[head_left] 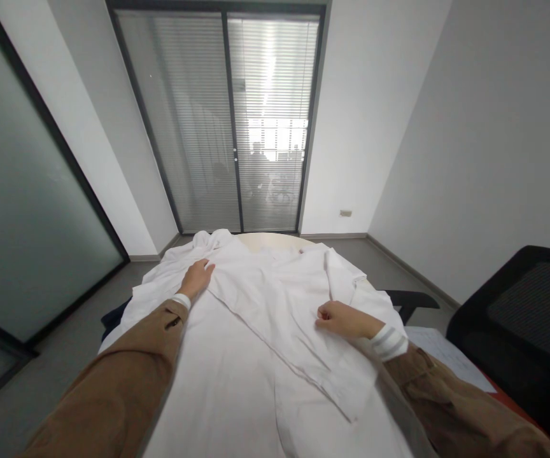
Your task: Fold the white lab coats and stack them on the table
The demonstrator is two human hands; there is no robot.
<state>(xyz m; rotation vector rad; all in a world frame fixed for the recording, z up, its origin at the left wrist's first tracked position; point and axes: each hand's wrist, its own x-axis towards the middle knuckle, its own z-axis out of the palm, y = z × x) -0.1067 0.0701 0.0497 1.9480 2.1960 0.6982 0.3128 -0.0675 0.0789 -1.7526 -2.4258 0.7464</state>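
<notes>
Fingers of the right hand are curled close together, the thumb against them, so this hand is narrow; I cannot tell whether cloth is pinched inside. The left hand rests with its fingers near each other on the upper left part of the white garment, and its grip also cannot be told. The garment lies spread under both hands, and a folded layer of it crosses diagonally, with its edge going from beside the left hand toward the lower right. Striped cuff shows at the right wrist, below a brown sleeve. Under the garment is a pale counter, visible at its far curved edge. On the right, papers lie near a black chair. Farther away stand glass panels with blinds, between grey-white walls.
</notes>
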